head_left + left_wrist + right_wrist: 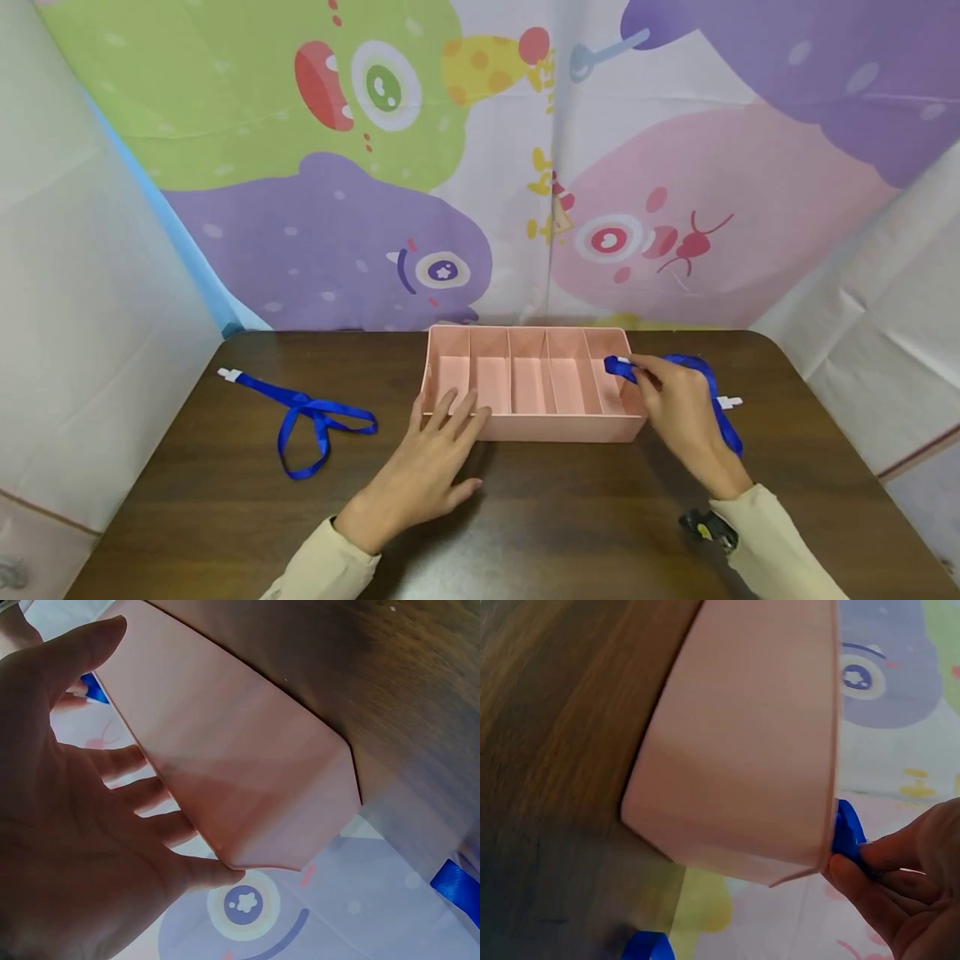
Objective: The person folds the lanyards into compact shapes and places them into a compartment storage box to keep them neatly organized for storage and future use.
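- Across the lower frame, a dark, wood-grained table (540, 525).
- At centre, a pink box (555, 428): smooth thin walls, five narrow slots.
- Left hand (423, 475), fingers spread, touches its near left rim; light pressure should steady it.
- Right hand (686, 421) pinches a folded blue band (618, 367) at the rightmost slot; a tight fold should clear the walls.
- Frame left, a satiny looped strap (303, 405).

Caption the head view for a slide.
Left hand touching a pink five-compartment tray, right hand pinching a blue strap at its rightmost compartment; another blue strap lies to the left.
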### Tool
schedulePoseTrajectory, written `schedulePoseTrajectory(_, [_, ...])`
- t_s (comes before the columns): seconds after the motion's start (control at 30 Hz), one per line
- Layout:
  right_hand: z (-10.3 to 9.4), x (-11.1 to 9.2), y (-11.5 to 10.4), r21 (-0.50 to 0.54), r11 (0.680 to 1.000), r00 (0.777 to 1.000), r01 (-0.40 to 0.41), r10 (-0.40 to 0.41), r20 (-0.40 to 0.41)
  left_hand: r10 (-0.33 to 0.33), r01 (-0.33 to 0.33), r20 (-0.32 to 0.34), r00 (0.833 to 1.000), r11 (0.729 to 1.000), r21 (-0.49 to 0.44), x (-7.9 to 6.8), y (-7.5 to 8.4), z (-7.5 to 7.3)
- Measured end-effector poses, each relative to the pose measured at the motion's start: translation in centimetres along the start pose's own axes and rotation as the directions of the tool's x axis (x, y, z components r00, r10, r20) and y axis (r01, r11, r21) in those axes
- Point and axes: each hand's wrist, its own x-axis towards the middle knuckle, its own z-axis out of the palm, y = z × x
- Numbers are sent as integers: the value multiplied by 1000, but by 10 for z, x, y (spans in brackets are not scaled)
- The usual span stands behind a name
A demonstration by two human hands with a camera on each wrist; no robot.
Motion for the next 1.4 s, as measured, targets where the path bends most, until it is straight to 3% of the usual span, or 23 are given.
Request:
schedulePoseTrajectory(0.2, [13,1,4,-46,997,994,57,-52,98,-5,5,6,1000,1000,4,0,0,0])
schedulePoseTrajectory(0.33, [21,4,5,-53,994,966,90,-74,246,-11,10,18,1000,1000,6,0,0,1])
schedulePoseTrajectory(0.6, [28,17,2,-44,995,858,87,-52,512,0,0,13,1000,1000,27,0,1,1])
schedulePoseTrajectory(0.8, [30,30,2,-6,997,718,82,-55,694,-5,4,14,1000,1000,25,0,0,1])
schedulePoseTrajectory(0.87, [31,32,1,-6,998,696,68,-43,716,-6,6,16,1000,1000,19,0,0,1])
schedulePoseTrajectory(0.93, [32,33,0,-11,998,694,68,-40,719,-5,5,15,1000,1000,16,1,0,1])
schedulePoseTrajectory(1.13, [31,31,0,-41,992,730,116,-57,681,-10,10,1,1000,1000,25,1,2,1])
schedulePoseTrajectory(1.27, [28,29,-1,-40,995,740,94,-43,671,-13,13,0,1000,1000,28,1,2,2])
schedulePoseTrajectory(1.4, [22,30,-5,-42,992,780,119,-67,623,-17,17,-2,1000,999,29,1,2,2])
